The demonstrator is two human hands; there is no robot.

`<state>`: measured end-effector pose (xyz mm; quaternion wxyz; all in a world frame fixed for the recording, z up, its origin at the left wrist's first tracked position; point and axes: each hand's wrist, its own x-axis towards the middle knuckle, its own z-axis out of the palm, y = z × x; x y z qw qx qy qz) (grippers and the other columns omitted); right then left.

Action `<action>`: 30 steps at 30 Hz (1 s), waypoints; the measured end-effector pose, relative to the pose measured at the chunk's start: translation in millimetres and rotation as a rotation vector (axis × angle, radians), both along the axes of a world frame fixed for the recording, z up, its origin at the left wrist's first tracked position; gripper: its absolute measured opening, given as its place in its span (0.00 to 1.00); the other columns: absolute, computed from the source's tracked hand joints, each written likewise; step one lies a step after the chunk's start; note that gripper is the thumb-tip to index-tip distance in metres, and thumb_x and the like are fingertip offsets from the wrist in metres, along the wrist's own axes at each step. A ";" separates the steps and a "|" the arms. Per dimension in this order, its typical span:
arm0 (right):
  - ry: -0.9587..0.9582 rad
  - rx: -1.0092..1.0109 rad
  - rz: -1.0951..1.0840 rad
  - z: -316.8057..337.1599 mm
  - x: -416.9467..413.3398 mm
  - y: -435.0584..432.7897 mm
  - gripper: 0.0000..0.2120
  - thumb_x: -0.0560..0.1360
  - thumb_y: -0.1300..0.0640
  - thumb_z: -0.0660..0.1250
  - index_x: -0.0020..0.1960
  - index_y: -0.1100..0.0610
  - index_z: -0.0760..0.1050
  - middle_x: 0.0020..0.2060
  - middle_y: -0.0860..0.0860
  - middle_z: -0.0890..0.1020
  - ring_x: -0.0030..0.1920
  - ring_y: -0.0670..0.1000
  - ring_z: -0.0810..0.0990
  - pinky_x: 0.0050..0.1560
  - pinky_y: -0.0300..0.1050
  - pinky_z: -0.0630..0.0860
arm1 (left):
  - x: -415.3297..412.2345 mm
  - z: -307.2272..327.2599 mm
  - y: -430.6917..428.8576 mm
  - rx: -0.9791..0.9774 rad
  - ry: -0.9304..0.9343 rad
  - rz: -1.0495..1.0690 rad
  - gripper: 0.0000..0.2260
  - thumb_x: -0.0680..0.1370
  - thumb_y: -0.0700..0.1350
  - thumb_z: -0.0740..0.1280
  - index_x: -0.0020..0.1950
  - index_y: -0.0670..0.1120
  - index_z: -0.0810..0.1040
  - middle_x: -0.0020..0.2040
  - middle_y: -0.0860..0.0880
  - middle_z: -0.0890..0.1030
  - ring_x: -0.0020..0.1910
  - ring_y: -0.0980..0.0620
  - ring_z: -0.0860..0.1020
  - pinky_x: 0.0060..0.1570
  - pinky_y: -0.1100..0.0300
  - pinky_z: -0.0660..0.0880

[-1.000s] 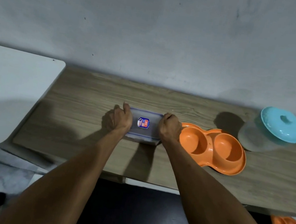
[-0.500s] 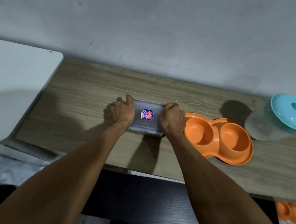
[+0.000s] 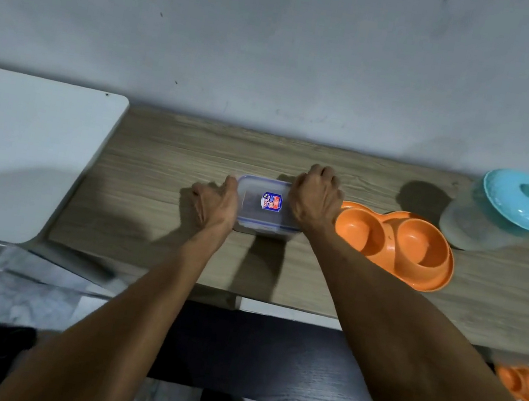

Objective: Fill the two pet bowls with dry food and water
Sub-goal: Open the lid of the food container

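Note:
A clear rectangular lidded container with a blue-and-red label sits mid-table. My left hand grips its left end, fingers curled down over the edge. My right hand lies over its right end with fingers curled over the far corner of the lid. Just right of it lies the orange double pet bowl, both wells empty. A translucent jug with a turquoise lid stands at the far right.
The wooden table runs along a grey wall. A white surface adjoins it on the left. A second orange double bowl lies on the floor at lower right. A dark panel sits under the table's front edge.
My right hand has shifted from the container's right side up toward its far right corner. My left hand keeps its hold on the left end. The view has tilted slightly.

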<state>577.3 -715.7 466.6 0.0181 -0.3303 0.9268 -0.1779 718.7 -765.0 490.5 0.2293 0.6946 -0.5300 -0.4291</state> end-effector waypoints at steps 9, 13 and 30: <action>-0.202 0.137 0.230 11.5 12.9 -45.7 0.21 0.79 0.48 0.54 0.58 0.60 0.78 0.59 0.62 0.80 0.58 0.63 0.79 0.55 0.52 0.72 | 4.7 -31.2 31.3 0.242 0.342 -0.028 0.31 0.69 0.48 0.77 0.65 0.38 0.68 0.57 0.44 0.78 0.53 0.47 0.77 0.49 0.58 0.74; -0.256 0.215 0.217 10.4 11.8 -49.7 0.24 0.79 0.46 0.51 0.61 0.60 0.77 0.62 0.62 0.79 0.62 0.63 0.77 0.58 0.52 0.71 | -3.0 -38.7 36.8 0.287 0.474 0.071 0.25 0.71 0.44 0.76 0.64 0.40 0.71 0.57 0.44 0.79 0.53 0.48 0.77 0.57 0.54 0.76; -0.266 0.293 0.225 8.2 6.3 -55.8 0.25 0.77 0.42 0.54 0.60 0.57 0.79 0.61 0.60 0.80 0.61 0.61 0.78 0.54 0.48 0.69 | -9.3 -44.6 42.9 0.302 0.594 0.087 0.25 0.72 0.41 0.75 0.68 0.50 0.72 0.59 0.46 0.81 0.57 0.45 0.80 0.60 0.42 0.77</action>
